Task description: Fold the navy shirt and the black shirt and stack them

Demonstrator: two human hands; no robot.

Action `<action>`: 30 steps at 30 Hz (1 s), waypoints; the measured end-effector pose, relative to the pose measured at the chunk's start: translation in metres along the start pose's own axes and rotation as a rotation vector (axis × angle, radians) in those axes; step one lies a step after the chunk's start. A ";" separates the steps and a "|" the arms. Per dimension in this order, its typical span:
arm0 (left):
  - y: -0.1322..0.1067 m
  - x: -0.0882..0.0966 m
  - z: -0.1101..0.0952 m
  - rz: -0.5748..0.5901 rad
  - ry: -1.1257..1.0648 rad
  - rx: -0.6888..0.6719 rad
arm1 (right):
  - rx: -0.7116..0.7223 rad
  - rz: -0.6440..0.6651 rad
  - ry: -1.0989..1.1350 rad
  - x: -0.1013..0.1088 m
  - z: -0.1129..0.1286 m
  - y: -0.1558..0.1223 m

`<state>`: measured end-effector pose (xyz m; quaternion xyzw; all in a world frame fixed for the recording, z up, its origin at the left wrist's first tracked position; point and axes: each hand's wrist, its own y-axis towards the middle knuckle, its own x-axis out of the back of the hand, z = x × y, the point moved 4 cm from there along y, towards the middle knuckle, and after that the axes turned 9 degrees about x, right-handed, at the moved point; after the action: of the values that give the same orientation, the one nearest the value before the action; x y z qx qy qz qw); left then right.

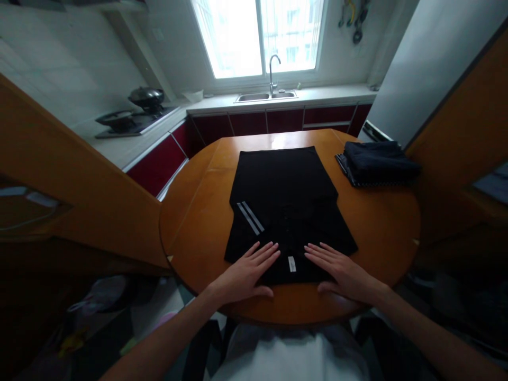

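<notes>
A black shirt (286, 196) lies spread on the round wooden table (198, 211), sleeves folded inward, with two white stripes on its left sleeve and a small white label near the collar end. My left hand (248, 272) rests flat on the shirt's near edge, fingers stretched out. My right hand (343, 272) lies flat on the same edge to the right of the label, fingers also stretched out. Neither hand grips anything.
A stack of folded dark clothes (377, 163) sits at the table's far right. Behind are a counter with a sink and tap (268, 95), a stove with a wok (137, 108), red cabinets (273, 121) and a bright window. Wooden panels flank both sides.
</notes>
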<state>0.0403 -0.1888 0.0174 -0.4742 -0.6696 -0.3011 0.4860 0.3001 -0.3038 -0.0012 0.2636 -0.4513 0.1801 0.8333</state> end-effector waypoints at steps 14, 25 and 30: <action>0.002 0.003 0.019 -0.255 -0.449 0.320 | -0.347 -0.312 0.189 0.008 -0.019 0.006; 0.021 -0.003 0.039 -0.441 -0.447 0.514 | -0.586 -0.442 -0.061 0.008 -0.040 0.031; 0.016 -0.010 0.038 -0.407 -0.132 0.544 | -0.566 -0.378 -0.242 0.003 -0.044 0.034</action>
<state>0.0424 -0.1536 -0.0063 -0.2025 -0.8360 -0.1711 0.4804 0.3129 -0.2502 -0.0091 0.1206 -0.5221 -0.1420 0.8323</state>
